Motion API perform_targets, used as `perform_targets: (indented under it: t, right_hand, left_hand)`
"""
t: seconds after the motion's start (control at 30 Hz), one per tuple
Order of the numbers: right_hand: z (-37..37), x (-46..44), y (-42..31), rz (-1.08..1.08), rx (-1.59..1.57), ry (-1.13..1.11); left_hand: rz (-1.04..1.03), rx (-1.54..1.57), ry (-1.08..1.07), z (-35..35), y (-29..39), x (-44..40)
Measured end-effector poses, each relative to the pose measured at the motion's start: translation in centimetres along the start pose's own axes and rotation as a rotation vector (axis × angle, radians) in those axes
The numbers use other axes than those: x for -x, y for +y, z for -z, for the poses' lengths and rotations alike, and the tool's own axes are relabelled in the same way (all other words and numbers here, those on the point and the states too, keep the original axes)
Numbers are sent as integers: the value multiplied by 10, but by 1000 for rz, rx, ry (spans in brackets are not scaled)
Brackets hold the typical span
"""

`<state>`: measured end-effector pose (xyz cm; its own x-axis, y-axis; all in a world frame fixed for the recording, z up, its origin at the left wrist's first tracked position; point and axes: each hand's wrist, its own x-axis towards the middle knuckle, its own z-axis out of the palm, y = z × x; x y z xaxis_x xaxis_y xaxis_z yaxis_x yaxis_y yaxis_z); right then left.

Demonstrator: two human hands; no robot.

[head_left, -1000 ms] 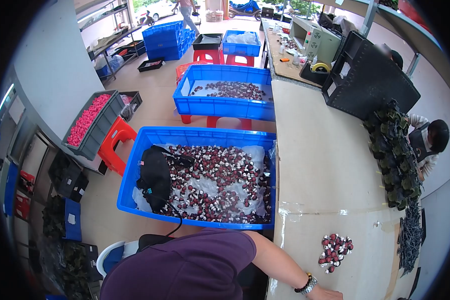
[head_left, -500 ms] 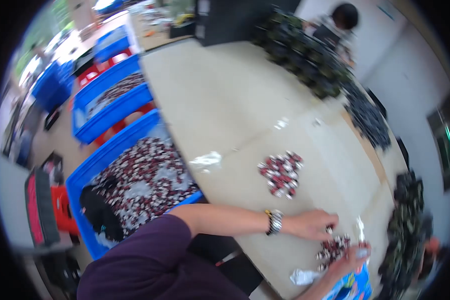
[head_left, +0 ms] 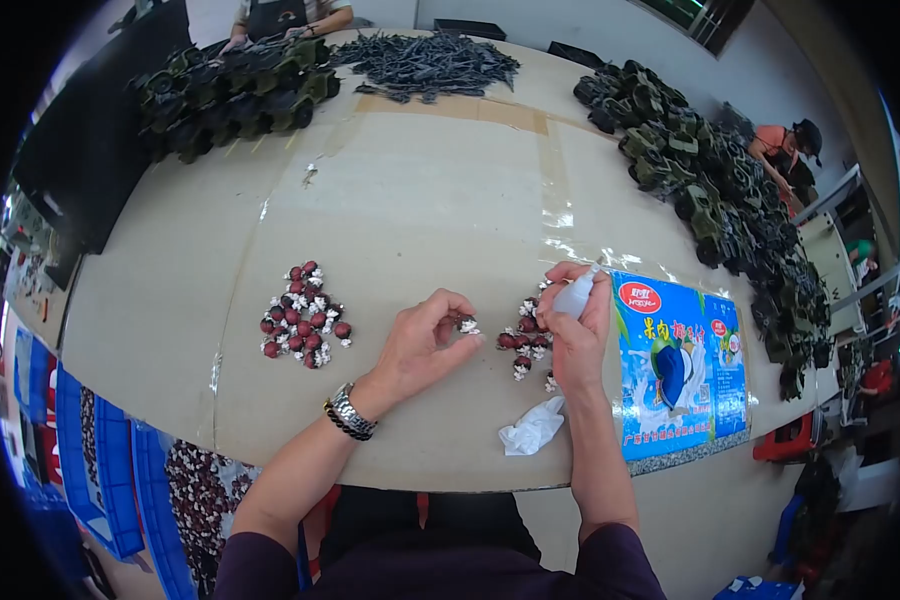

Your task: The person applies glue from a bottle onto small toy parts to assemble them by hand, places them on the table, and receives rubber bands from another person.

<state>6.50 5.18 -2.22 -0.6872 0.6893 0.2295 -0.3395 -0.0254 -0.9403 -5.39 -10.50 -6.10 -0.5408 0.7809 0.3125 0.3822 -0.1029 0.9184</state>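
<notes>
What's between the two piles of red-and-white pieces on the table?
Between the left pile and right pile: the left hand, pinching one piece. Head view shows it.

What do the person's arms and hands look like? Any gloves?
No gloves: the left hand and right hand are bare. The sleeves are dark purple and short. The left arm wears a silver band and a darker band; the right arm wears none.
</notes>
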Motion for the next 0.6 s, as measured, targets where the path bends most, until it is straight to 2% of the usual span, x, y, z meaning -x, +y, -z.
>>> perform_targets:
  t: [0.6]
  right_hand:
    - [10,0,3,-13,13,-42]
  left_hand:
    - [27,3,0,-2,4,1]
